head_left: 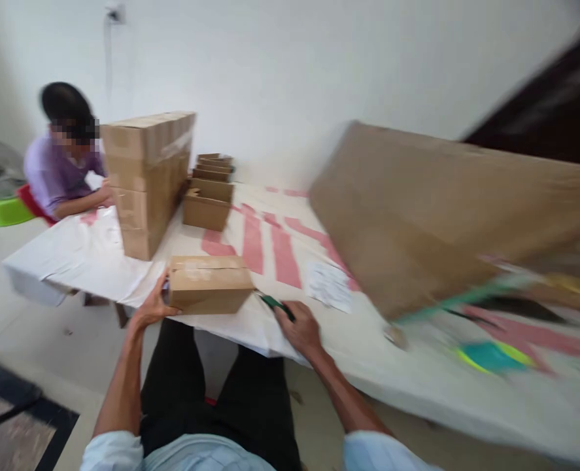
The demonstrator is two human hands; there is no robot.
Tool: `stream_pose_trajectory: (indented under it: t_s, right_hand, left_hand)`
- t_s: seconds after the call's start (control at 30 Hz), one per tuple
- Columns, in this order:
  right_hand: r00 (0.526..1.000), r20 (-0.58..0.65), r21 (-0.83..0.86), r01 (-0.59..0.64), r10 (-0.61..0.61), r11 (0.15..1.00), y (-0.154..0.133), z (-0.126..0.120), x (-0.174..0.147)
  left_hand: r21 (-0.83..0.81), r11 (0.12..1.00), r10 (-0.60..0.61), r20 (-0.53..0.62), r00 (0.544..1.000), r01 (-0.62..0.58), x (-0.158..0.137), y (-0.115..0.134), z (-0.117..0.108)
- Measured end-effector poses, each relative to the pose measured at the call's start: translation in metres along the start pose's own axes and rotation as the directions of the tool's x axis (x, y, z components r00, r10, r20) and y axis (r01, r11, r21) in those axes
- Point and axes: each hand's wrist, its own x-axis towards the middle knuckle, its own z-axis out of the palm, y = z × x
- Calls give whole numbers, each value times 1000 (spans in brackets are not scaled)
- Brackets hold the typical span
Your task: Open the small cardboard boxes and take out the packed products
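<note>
Wrapped around a green-handled cutter, your right hand sits beside the closed carton at the near edge of the table; your left hand clasps the carton's left end. Beyond, open boxes stand, contents unclear.

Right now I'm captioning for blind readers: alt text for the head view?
A person's left hand holds a cardboard box on a table; their right hand points a green tool at it. Another person sits at far left.

I have the left hand clasping with thumb spread, the right hand curled tight, both bare forearms angled inward.
</note>
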Motion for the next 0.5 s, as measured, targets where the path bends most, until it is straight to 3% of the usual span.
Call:
stream_pose_trajectory:
  t_s: [0.17, 0.33, 0.5]
  right_hand:
    - [996, -70, -6, -53, 52, 999, -2, -20, 15]
    - [970, -159, -49, -194, 184, 980, 38, -57, 12]
    - [904, -189, -93, -406, 384, 909, 88, -99, 33]
  left_hand:
    - [54, 992, -115, -49, 992, 117, 24, 26, -9]
    - [258, 950, -156, -84, 984, 173, 36, 48, -12]
    - [352, 909, -193, -119, 974, 224, 45, 48, -16]
